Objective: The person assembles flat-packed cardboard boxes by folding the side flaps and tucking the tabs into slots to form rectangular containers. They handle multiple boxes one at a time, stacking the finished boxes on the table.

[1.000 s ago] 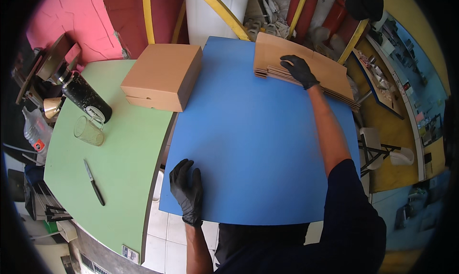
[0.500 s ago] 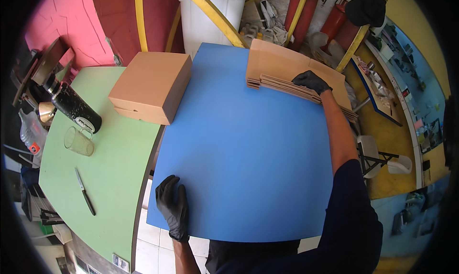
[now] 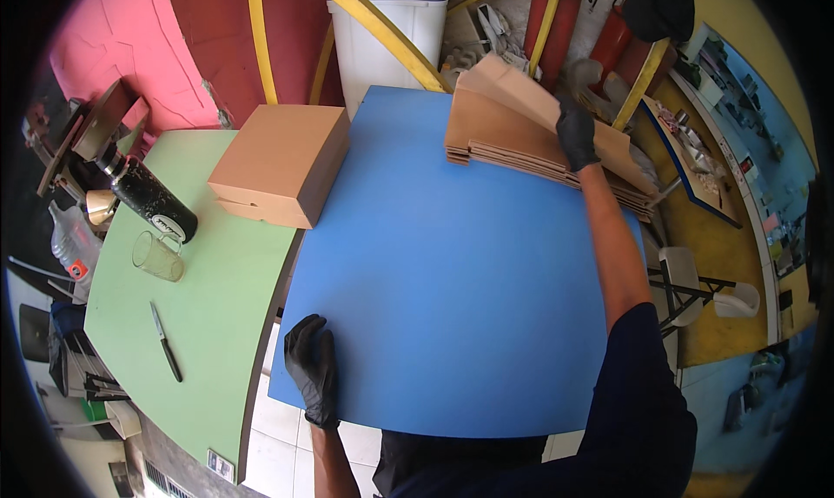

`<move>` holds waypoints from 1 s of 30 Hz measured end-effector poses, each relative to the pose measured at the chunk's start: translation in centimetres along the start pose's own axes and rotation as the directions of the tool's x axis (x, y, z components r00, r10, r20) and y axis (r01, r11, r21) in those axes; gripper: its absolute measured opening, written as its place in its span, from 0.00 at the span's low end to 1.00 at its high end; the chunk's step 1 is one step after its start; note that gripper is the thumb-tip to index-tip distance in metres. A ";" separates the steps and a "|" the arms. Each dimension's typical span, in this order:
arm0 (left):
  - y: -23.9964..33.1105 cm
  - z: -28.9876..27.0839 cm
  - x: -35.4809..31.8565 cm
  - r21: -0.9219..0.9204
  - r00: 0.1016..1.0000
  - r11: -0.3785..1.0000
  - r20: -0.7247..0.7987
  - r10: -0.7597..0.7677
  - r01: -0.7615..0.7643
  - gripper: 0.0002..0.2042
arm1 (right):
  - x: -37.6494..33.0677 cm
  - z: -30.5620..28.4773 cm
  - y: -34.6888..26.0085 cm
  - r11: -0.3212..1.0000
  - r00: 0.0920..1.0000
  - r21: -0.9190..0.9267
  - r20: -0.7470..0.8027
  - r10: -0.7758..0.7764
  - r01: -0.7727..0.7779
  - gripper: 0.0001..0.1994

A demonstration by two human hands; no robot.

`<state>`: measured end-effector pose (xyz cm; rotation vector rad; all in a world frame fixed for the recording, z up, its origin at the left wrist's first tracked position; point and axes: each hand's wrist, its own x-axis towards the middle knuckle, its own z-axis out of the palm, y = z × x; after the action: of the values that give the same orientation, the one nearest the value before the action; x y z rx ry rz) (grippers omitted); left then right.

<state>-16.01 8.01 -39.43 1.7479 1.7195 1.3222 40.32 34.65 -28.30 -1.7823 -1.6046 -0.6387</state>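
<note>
A stack of flat brown cardboard sheets (image 3: 512,153) lies at the far right of the blue table (image 3: 452,307). My right hand (image 3: 576,136), in a black glove, is closed on the edge of the top cardboard sheet (image 3: 512,88), which tilts up off the stack. The fingertips are partly hidden behind the sheet's edge. Near the table's front left corner rests my left hand (image 3: 311,369), also black-gloved. It is empty, its fingers loosely curved and the thumb apart from them.
On the green table (image 3: 208,324) to the left stand a closed brown cardboard box (image 3: 274,159), a black bottle (image 3: 152,198) and a glass mug (image 3: 159,257). A knife (image 3: 167,343) lies there too. Yellow metal bars (image 3: 382,33) cross behind the blue table.
My right hand has closed on the top cardboard sheet and raised its near edge, tilting it away from the stack. The left hand has stayed nearly still.
</note>
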 end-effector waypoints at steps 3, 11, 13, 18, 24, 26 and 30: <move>0.3 0.0 0.1 -0.008 1.000 1.000 0.011 0.007 -0.007 0.10 | 1.3 -4.6 -0.6 0.994 0.964 0.097 -0.266 -0.024 0.052 0.17; 0.8 0.2 -0.2 -0.195 0.994 0.975 -0.016 -0.109 0.104 0.12 | -10.6 -25.8 -10.4 0.875 0.909 0.254 -0.056 -0.413 0.413 0.16; 0.0 0.2 -0.3 -0.277 0.974 0.938 -0.027 -0.223 0.207 0.12 | -15.6 -31.4 -11.4 0.849 0.876 0.436 0.227 -0.426 0.299 0.13; -2.0 -1.1 0.4 -0.534 0.962 0.817 -0.023 -0.273 0.219 0.15 | -23.6 -34.8 -4.1 0.906 0.975 0.390 0.203 0.092 -0.167 0.12; 0.5 -1.5 1.3 -0.444 0.957 0.869 0.272 -0.103 0.220 0.18 | -29.0 -22.2 9.2 0.948 0.940 0.061 0.161 0.300 -0.313 0.27; 2.1 -1.1 1.0 -0.225 0.883 0.973 0.465 0.064 0.048 0.18 | -29.2 -19.2 12.0 0.928 0.893 -0.130 0.255 0.371 -0.348 0.29; 4.4 -1.3 -0.5 0.144 0.589 0.989 0.796 -0.142 0.044 0.15 | -26.9 -16.9 14.0 0.903 0.721 -0.285 0.544 0.428 -0.322 0.28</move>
<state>-14.38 6.27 -35.50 1.8474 1.2986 0.2379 51.65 3.48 -38.46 -2.5308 -1.5023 0.0049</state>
